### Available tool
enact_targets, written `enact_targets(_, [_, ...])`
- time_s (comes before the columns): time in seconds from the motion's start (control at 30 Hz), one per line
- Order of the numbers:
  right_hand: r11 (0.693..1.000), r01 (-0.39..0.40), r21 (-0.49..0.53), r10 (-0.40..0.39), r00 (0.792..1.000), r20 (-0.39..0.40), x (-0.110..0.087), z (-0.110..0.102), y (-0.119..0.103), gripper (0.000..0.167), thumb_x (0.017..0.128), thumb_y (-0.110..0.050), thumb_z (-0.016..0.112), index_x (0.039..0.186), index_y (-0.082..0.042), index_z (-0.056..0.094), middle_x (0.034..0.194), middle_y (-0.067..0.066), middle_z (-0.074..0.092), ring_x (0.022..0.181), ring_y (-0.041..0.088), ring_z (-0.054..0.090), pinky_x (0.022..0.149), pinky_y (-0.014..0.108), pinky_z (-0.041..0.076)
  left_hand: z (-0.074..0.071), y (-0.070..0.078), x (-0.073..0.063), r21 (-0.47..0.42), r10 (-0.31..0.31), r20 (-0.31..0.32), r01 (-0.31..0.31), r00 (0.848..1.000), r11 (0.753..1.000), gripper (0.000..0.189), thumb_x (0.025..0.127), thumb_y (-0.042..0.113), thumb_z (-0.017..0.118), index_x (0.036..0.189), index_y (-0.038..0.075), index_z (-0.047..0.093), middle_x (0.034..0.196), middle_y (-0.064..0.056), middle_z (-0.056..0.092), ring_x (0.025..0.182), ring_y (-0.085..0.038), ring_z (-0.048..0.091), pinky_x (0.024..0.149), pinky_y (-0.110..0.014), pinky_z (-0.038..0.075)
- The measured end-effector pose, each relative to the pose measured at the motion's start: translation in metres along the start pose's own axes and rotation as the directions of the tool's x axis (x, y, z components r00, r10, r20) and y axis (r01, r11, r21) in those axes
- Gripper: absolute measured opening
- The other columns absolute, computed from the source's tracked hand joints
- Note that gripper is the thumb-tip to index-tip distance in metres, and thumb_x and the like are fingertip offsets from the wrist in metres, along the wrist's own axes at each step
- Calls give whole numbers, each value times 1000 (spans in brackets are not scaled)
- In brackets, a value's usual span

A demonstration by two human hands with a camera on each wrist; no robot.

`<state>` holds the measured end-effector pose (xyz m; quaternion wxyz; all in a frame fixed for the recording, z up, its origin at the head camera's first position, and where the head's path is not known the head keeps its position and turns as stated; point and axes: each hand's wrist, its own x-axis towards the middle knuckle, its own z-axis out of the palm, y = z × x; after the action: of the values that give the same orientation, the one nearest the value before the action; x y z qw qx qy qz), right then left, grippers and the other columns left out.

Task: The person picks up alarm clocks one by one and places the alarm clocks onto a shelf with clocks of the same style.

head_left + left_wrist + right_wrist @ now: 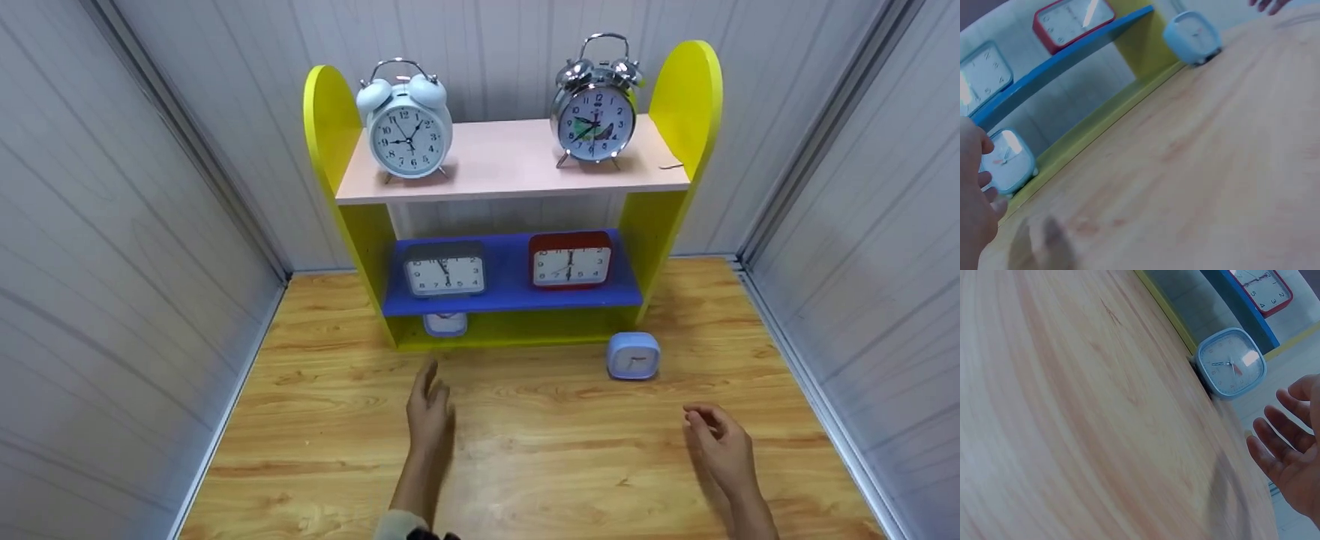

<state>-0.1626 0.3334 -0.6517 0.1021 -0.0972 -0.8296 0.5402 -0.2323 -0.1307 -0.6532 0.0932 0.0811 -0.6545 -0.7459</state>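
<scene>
My left hand is held over the wood surface in front of the shelf, its fingers loose and holding nothing. Nearest to it is a small light-blue alarm clock on the shelf's bottom level, partly hidden by the blue board above. In the left wrist view, that clock shows just beyond the fingers. My right hand hovers at the right with bent, relaxed fingers and nothing in it. Ahead of it, a second light-blue clock stands on the wood, in front of the shelf's right end.
A yellow shelf unit stands against the back wall. On its pink top are a white twin-bell clock and a silver one. The blue middle board bears a grey clock and a red clock. Panels rise on both sides.
</scene>
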Motion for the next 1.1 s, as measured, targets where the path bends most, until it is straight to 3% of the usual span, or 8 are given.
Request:
enact_targets(0.2, [1000, -9, 2, 9, 1000, 6, 0, 2, 1, 37, 111, -31, 58, 128, 0, 70, 126, 23, 70, 101, -3, 64, 86, 12, 49, 3, -11, -27, 23, 7, 29, -8, 1000, 1000, 45, 111, 9, 53, 156, 3, 48, 157, -20, 48, 148, -39, 41, 118, -57, 38])
enact_targets(0.33, [1000, 3, -4, -2, 1000, 15, 1, 5, 1, 37, 111, -30, 58, 128, 0, 69, 126, 22, 70, 102, -4, 63, 86, 11, 49, 4, -26, -30, 25, 42, 18, -43, 999, 999, 38, 111, 10, 56, 147, 0, 55, 144, -25, 57, 133, -40, 54, 105, -46, 52])
enact_targets(0.47, [1000, 16, 4, -16, 1000, 16, 1, 6, 1, 35, 111, -29, 58, 127, 0, 70, 124, 22, 70, 102, -2, 64, 86, 12, 49, 4, -38, -32, 25, 70, 5, -70, 998, 997, 35, 110, 12, 58, 142, -2, 58, 135, -25, 61, 120, -41, 60, 89, -37, 56])
enact_targets(0.7, [999, -4, 43, 3, 999, 46, 3, 7, 2, 41, 110, -32, 60, 133, 1, 66, 130, 19, 68, 106, -2, 63, 87, 13, 50, 4, -50, -36, 69, 162, -9, -161, 987, 985, 33, 108, 13, 62, 138, -2, 61, 126, -24, 65, 112, -42, 65, 81, -32, 58])
enact_targets(0.93, [998, 63, 3, -63, 994, 85, 25, 9, -4, 45, 110, -29, 61, 143, 2, 60, 137, 21, 65, 111, -4, 58, 92, 8, 44, 5, -51, -38, 147, 228, -39, -221, 973, 964, 27, 106, 3, 64, 131, -5, 65, 118, -22, 69, 104, -40, 68, 81, -26, 56])
enact_targets(1.0, [997, 80, -10, -79, 992, 97, 35, 11, -6, 46, 110, -28, 61, 145, 2, 58, 138, 22, 64, 115, 1, 59, 93, 7, 44, 6, -51, -39, 161, 244, -45, -234, 969, 959, 26, 105, 2, 64, 130, -5, 65, 117, -21, 70, 102, -40, 68, 82, -25, 55])
enact_targets(1.1, [995, 99, -14, -97, 988, 117, 51, 12, -6, 49, 109, -22, 63, 149, 4, 54, 143, 25, 61, 124, 19, 61, 95, 8, 44, 6, -50, -39, 164, 260, -51, -248, 964, 955, 26, 104, 2, 65, 129, -6, 65, 115, -20, 70, 101, -41, 68, 82, -24, 55])
